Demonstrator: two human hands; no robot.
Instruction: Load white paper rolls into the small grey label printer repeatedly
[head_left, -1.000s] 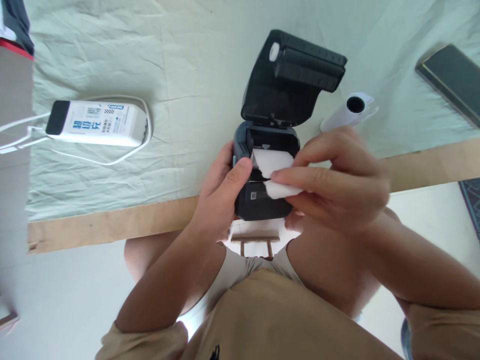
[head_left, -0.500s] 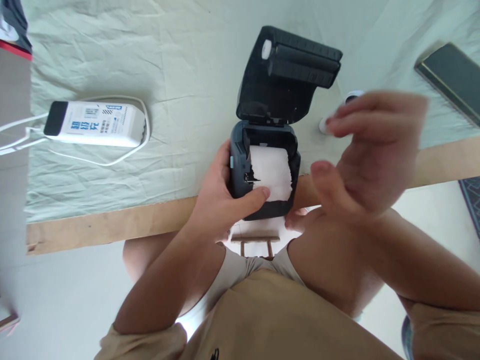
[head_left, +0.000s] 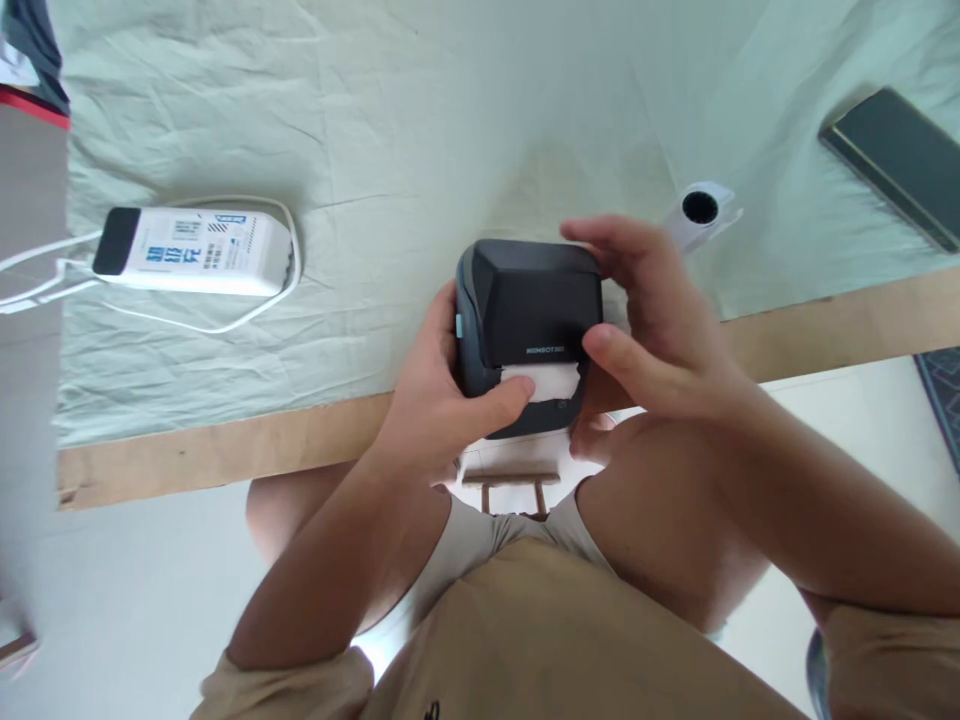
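A dark label printer (head_left: 544,310) is held at the table's front edge, its lid down. A strip of white paper (head_left: 559,382) sticks out below the lid at the front. My left hand (head_left: 442,400) grips the printer's left side, the thumb pressing on the paper strip. My right hand (head_left: 652,320) is around the printer's right side, with its thumb at the lid's right edge and its index finger at the back right corner. Its other fingers are partly hidden. Just beyond that hand lies a small white roll with a black core (head_left: 701,207).
A white power bank-like block (head_left: 210,250) with a looped white cable lies on the left of the pale green cloth (head_left: 375,130). A dark flat box (head_left: 896,160) is at the far right. The table's wooden edge (head_left: 225,450) runs along the front.
The printer's lid, upright before, is now down over the paper roll. My right hand has moved left from the air onto the printer. My left hand keeps its hold.
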